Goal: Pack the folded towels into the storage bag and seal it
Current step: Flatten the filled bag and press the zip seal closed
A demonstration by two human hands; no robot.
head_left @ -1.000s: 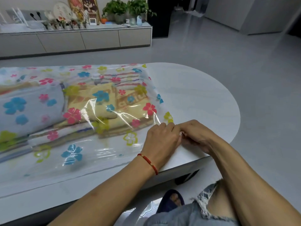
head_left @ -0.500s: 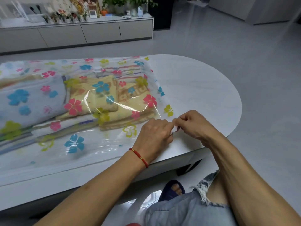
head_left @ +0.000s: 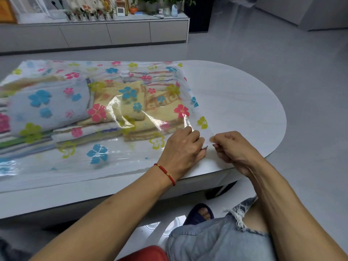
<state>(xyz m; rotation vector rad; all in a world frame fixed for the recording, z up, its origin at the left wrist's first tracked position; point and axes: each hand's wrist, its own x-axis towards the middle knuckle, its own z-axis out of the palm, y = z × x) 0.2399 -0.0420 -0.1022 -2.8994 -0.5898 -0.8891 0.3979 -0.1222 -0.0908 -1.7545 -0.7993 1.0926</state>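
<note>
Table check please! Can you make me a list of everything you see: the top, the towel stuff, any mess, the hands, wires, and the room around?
Surface: white table, rounded end, bare at right.
Job's things: flowered clear bag lies flat; folded towels already inside.
Clutter: nothing seen on the table.
Hands: left hand and right hand both pinch the bag's near right corner, fingers curled; a red bracelet on the left wrist.
Cables: nothing seen.
Surroundings: grey floor; a low cabinet behind, with plants and small items on top.
</note>
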